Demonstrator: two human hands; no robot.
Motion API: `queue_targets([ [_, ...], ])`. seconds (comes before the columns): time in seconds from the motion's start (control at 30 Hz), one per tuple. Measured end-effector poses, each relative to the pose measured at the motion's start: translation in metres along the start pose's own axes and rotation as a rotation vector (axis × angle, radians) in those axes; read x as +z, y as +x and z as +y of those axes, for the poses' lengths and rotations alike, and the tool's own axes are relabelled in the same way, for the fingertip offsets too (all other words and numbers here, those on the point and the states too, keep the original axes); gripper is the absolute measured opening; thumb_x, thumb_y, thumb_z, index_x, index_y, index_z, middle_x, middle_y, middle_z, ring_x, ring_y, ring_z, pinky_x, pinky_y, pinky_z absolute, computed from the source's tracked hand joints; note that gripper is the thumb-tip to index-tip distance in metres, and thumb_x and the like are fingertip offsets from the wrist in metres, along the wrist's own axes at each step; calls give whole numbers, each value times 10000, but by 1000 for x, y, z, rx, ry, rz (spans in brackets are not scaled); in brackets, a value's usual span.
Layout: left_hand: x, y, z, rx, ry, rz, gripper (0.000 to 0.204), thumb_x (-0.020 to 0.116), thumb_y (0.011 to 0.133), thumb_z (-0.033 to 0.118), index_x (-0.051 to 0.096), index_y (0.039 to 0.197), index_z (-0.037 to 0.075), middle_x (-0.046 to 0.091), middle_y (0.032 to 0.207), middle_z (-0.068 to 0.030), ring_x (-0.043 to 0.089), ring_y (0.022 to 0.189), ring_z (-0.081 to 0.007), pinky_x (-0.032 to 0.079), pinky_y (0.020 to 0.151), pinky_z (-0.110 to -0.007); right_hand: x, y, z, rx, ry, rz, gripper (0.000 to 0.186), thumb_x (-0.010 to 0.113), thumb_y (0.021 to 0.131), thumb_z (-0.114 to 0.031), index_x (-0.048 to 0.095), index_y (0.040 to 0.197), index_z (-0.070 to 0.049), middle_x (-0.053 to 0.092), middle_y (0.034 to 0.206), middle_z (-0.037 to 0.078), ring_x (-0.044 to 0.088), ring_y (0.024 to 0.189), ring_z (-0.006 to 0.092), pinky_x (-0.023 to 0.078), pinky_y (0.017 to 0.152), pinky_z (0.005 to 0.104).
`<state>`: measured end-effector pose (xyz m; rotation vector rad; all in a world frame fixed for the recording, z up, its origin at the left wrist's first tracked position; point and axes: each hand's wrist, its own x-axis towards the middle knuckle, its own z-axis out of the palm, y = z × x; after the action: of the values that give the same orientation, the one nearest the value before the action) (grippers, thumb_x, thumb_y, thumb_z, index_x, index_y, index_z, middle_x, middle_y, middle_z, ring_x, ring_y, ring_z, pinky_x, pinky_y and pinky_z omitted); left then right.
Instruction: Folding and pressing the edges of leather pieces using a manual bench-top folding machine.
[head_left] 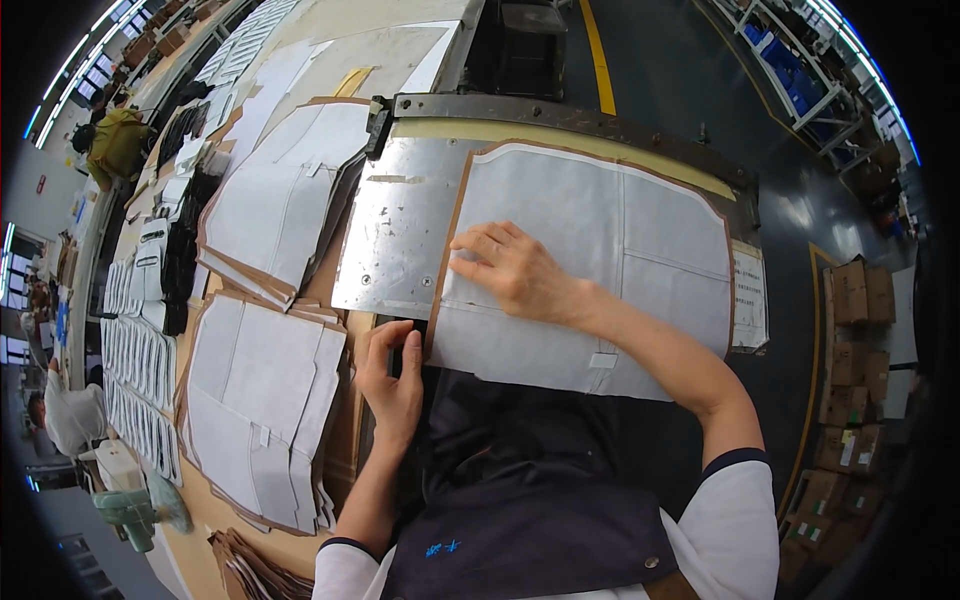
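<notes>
My right hand [510,270] lies flat, fingers spread, on a large white fabric panel [640,240] backed by brown cardboard, which rests on a shiny metal plate [400,240]. Down at the panel's lower left corner, my left hand [392,375] has its fingers curled around the near edge of the table and something dark there; what it grips I cannot tell. A dark apron [520,480] covers my front below the panel.
Two stacks of similar white panels on cardboard [285,195] [260,400] lie to the left. Rows of small white and black cut pieces [140,340] run along the far left. A dark metal bar [560,120] borders the plate behind. Cardboard boxes [850,380] stand on the floor at right.
</notes>
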<state>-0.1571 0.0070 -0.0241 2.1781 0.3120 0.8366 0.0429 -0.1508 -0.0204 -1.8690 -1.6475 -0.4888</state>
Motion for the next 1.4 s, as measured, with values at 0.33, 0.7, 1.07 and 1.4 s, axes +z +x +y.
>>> queue_targets([
  [0.33,18,3,4,-525,-504,-94,237,733,1000,105,624,1181,-2,700,875,-14,614,814,-48,471,751,-213,1,1,-16,-53,133,-78,277,642,827,-74,725,1090,-37,653,1133,85,621,1097,264,496,925,412],
  [0.7,18,7,2,-509,-568,-78,183,719,997,65,681,1165,0,669,900,15,591,839,-36,464,786,-201,4,7,-16,-110,81,-52,259,638,808,-78,700,1049,-6,644,1125,102,618,1088,264,491,938,413],
  [1.07,-2,1,-2,-512,-535,-231,250,669,1043,128,657,1267,17,684,931,-1,608,838,-53,484,762,-216,-82,-37,-9,345,-164,81,254,621,776,56,698,1010,-5,691,1002,148,664,949,344,518,869,461],
  [1.4,-30,18,-18,-751,-781,-314,296,501,1129,207,644,1268,-12,762,1099,-151,754,957,-200,610,863,-320,-171,-290,-125,1554,-215,739,252,598,1088,-172,698,1194,34,701,1109,59,648,1035,140,515,942,306],
])
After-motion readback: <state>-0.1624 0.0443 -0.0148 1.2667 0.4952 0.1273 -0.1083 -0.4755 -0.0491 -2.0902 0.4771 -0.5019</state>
